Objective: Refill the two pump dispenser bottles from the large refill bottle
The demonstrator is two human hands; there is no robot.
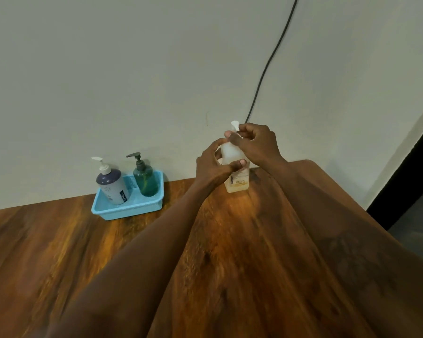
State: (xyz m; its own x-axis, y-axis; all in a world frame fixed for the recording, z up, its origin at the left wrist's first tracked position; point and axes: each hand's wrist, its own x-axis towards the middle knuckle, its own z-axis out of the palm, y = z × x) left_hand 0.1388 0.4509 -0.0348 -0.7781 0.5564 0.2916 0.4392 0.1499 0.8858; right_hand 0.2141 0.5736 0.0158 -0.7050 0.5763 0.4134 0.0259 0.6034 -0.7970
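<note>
Opening the refill bottle at the back of the worktop.

The large refill bottle (237,175) stands upright near the wall; my left hand (214,164) wraps its shoulder, grip pressed around it to steady it, while my right hand (257,142) pinches the white cap (235,125) at the neck, I judge to unscrew it. Well apart to the left, the white pump bottle (111,185) and green pump bottle (145,178) wait side by side in a blue tray (130,211), pumps on, likely to catch drips. A black cable (271,59) runs down the wall behind.
</note>
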